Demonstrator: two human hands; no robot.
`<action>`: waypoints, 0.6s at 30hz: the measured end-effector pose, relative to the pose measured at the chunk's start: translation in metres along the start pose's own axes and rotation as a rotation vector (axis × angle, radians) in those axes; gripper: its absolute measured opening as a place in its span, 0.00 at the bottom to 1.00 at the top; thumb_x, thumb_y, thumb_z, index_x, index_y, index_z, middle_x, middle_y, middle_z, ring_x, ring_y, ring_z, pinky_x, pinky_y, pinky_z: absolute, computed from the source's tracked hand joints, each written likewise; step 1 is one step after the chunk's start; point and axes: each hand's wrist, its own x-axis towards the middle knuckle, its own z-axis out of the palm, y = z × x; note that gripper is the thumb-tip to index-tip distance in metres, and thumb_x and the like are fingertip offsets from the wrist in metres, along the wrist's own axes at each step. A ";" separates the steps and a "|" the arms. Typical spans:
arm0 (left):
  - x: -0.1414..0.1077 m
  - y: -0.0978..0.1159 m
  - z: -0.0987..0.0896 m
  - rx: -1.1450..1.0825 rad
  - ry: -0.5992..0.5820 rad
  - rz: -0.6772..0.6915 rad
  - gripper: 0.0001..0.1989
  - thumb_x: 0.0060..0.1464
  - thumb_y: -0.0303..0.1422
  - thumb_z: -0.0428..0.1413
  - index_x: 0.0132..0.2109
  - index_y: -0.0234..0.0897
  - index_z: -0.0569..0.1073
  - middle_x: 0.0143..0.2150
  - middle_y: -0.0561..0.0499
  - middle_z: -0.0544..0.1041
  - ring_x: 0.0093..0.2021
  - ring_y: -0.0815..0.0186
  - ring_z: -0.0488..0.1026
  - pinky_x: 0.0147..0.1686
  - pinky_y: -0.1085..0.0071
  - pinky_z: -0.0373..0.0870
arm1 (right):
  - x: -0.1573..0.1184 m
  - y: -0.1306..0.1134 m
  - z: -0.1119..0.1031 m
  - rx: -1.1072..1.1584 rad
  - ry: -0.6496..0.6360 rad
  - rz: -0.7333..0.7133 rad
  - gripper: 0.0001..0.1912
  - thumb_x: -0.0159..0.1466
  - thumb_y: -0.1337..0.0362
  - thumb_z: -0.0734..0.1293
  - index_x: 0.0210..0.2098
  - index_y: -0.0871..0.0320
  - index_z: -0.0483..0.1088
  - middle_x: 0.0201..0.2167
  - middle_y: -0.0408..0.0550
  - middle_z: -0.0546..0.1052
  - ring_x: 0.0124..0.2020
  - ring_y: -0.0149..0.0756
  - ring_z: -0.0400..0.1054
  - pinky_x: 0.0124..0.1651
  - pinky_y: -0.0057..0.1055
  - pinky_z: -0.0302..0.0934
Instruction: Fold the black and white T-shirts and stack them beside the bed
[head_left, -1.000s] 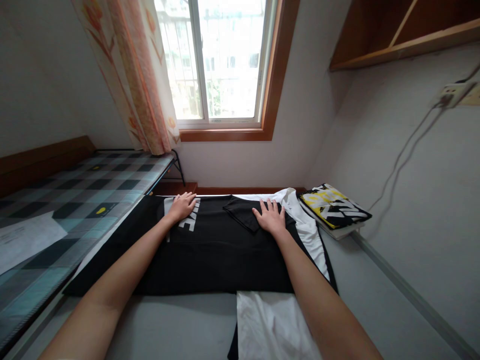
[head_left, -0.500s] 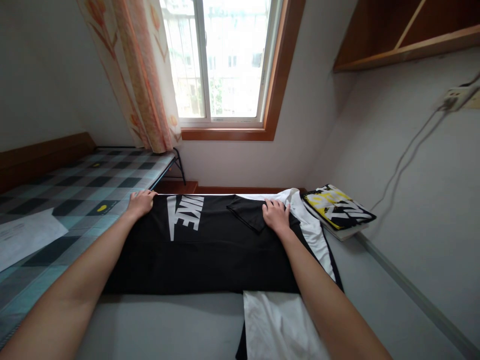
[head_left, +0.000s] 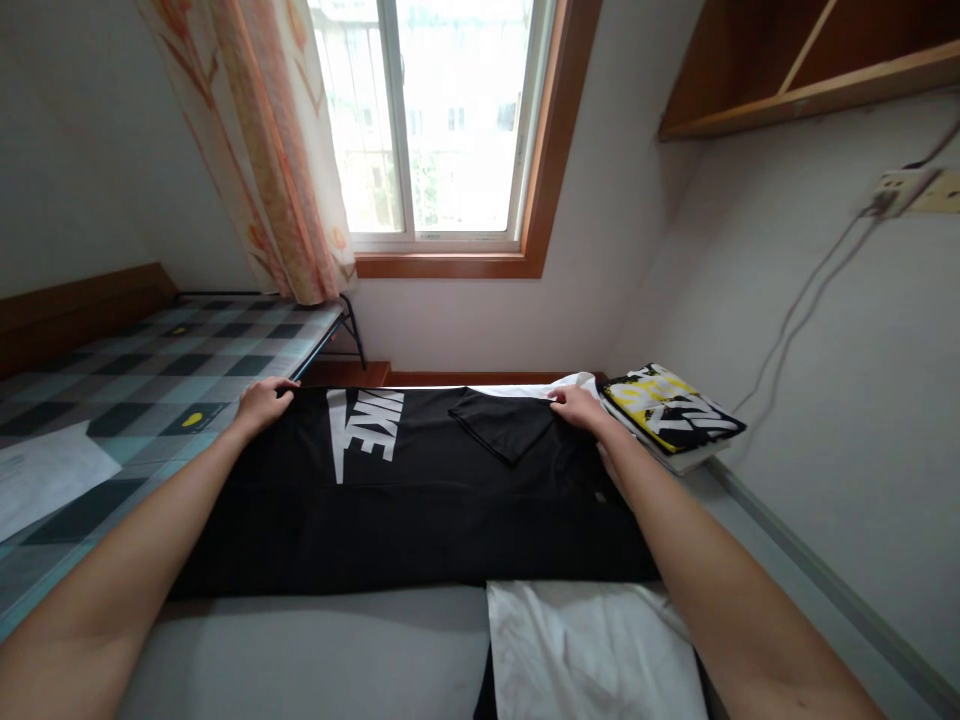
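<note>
A black-and-white T-shirt (head_left: 420, 530) with large white NIKE lettering lies folded lengthwise on a pale grey surface. At the shirt's far left corner, my left hand (head_left: 266, 405) has its fingers closed on the black edge. My right hand (head_left: 581, 410) pinches the far edge on the right, beside a folded-over black sleeve (head_left: 506, 425). A bit of white cloth shows just behind that edge. Toward me, a white part of the shirt (head_left: 585, 650) sticks out from under the black fabric. My right forearm covers some of the shirt's right end.
Right of the shirt, a folded black, yellow and white garment (head_left: 671, 410) rests on a flat, pale-edged item. On the left is a checked mattress (head_left: 247, 350) with a paper sheet (head_left: 52, 475) on it. A wooden shelf (head_left: 810, 110) juts from the right wall above a cable.
My right hand has moved right, from lying on the sleeve to pinching the far edge. Black fabric now spreads over the white cloth at the right end. My left hand shifted slightly left.
</note>
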 end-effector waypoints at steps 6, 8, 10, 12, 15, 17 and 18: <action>-0.005 -0.005 -0.015 -0.281 0.013 -0.093 0.15 0.47 0.33 0.54 0.43 0.35 0.78 0.37 0.57 0.81 0.40 0.65 0.73 0.41 0.76 0.65 | -0.004 0.005 -0.001 -0.007 -0.008 -0.043 0.16 0.60 0.62 0.64 0.46 0.55 0.77 0.44 0.51 0.80 0.46 0.45 0.71 0.47 0.35 0.61; -0.011 -0.007 -0.022 -0.336 0.022 -0.087 0.15 0.47 0.32 0.54 0.42 0.34 0.78 0.35 0.58 0.81 0.39 0.67 0.73 0.41 0.77 0.65 | -0.009 0.007 -0.002 -0.021 -0.001 -0.056 0.16 0.60 0.62 0.64 0.45 0.55 0.76 0.46 0.51 0.79 0.47 0.45 0.71 0.48 0.37 0.60; -0.017 -0.006 -0.029 -0.380 0.018 -0.079 0.13 0.46 0.32 0.55 0.40 0.34 0.78 0.34 0.59 0.80 0.40 0.67 0.73 0.43 0.76 0.65 | -0.013 0.009 -0.003 -0.042 0.009 -0.073 0.16 0.60 0.61 0.65 0.46 0.54 0.75 0.47 0.50 0.78 0.49 0.45 0.70 0.51 0.40 0.57; -0.024 -0.003 -0.036 -0.392 0.011 -0.070 0.12 0.46 0.32 0.55 0.38 0.35 0.78 0.33 0.59 0.80 0.41 0.66 0.73 0.45 0.75 0.65 | -0.017 0.008 -0.004 -0.061 0.023 -0.094 0.18 0.60 0.61 0.65 0.49 0.54 0.73 0.47 0.51 0.78 0.50 0.46 0.69 0.54 0.42 0.54; -0.033 0.004 -0.044 -0.380 0.010 -0.066 0.12 0.45 0.33 0.55 0.36 0.34 0.78 0.33 0.55 0.80 0.40 0.65 0.74 0.44 0.74 0.67 | -0.021 0.004 -0.005 -0.119 0.060 -0.136 0.23 0.61 0.65 0.64 0.56 0.53 0.68 0.47 0.51 0.78 0.51 0.44 0.68 0.56 0.42 0.51; -0.036 0.008 -0.048 -0.360 0.010 -0.075 0.12 0.44 0.34 0.55 0.35 0.35 0.79 0.33 0.52 0.81 0.39 0.62 0.75 0.42 0.73 0.68 | -0.023 0.000 -0.005 -0.175 0.090 -0.167 0.24 0.62 0.67 0.62 0.58 0.54 0.67 0.49 0.53 0.77 0.53 0.43 0.67 0.57 0.42 0.49; -0.036 0.010 -0.049 -0.347 0.011 -0.080 0.13 0.43 0.34 0.54 0.35 0.36 0.79 0.33 0.51 0.81 0.39 0.61 0.75 0.42 0.72 0.69 | -0.023 -0.001 -0.004 -0.203 0.104 -0.180 0.23 0.62 0.68 0.61 0.57 0.54 0.67 0.50 0.54 0.76 0.54 0.44 0.66 0.57 0.43 0.48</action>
